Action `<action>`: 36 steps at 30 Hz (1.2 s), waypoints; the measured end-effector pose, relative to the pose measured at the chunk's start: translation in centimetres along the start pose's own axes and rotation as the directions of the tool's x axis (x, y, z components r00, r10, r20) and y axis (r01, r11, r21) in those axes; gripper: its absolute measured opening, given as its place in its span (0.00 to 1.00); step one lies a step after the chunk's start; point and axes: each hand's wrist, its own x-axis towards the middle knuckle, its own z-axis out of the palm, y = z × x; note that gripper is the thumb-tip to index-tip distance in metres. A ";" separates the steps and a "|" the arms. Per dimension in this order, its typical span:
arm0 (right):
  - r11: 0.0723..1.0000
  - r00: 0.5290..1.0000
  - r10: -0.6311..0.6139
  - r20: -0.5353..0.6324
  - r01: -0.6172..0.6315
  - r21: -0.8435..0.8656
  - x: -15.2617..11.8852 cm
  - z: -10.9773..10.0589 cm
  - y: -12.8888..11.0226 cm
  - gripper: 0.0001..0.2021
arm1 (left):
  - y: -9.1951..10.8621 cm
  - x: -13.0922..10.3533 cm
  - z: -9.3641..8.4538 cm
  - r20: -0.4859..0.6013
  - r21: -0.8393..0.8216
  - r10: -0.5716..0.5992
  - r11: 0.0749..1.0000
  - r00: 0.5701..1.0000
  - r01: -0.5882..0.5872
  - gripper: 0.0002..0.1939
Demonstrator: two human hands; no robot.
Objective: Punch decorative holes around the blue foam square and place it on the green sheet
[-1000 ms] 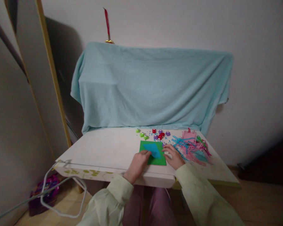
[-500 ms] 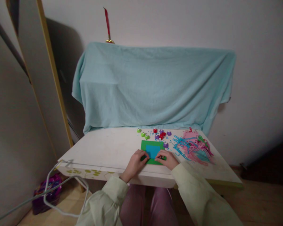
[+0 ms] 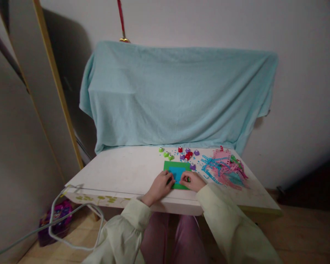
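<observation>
A blue sheet of paper [image 3: 176, 172] lies over a larger green sheet [image 3: 167, 164] near the table's front edge. My left hand [image 3: 162, 183] is closed, its curled fingertips at the lower left corner of the blue paper. At the lower right corner my right hand [image 3: 193, 180] has thumb and fingers pinched together on the same paper. The fingers partly cover the blue paper's lower edge. Just beyond the green sheet sits a purple craft punch [image 3: 193, 166].
Several small green [image 3: 166, 154], red [image 3: 180, 149] and purple punches stand behind the sheets among blue paper bits. Pink and blue paper scraps [image 3: 222, 167] are heaped at the right of the white table [image 3: 118, 165]. A light blue cloth [image 3: 178, 95] hangs behind. A white cable [image 3: 68, 247] loops lower left.
The camera view has shifted slightly. Both hands stay at the blue paper's lower corners; the right hand's fingers have moved slightly inward along its lower edge.
</observation>
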 end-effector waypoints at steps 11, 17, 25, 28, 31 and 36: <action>1.000 0.996 0.004 0.088 -0.004 -0.001 0.8 -0.2 0.4 0.05 | -0.9 0.7 0.2 0.095 0.103 0.046 0.993 0.994 -0.056 0.06; 1.000 0.994 0.014 0.107 -0.012 -0.025 1.0 -0.3 0.5 0.05 | -0.9 1.1 -0.2 0.144 0.087 0.075 0.992 0.987 -0.088 0.06; 0.999 0.987 0.025 0.158 -0.018 -0.044 1.3 -0.6 0.5 0.06 | -1.9 1.7 -1.1 0.213 -0.038 0.037 0.999 0.976 -0.030 0.08; 0.999 0.984 0.040 0.173 -0.033 -0.042 1.3 -0.5 0.6 0.07 | -2.5 2.0 -1.5 0.248 -0.088 -0.010 0.996 0.969 0.033 0.09; 0.998 0.983 0.042 0.177 -0.035 -0.043 1.3 -0.5 0.7 0.07 | -2.7 2.2 -1.9 0.276 -0.116 -0.029 0.991 0.961 0.063 0.12; 0.999 0.982 0.036 0.185 -0.028 -0.046 1.4 -0.7 0.3 0.07 | -2.5 2.4 -1.7 0.272 -0.064 -0.016 0.997 0.962 0.035 0.15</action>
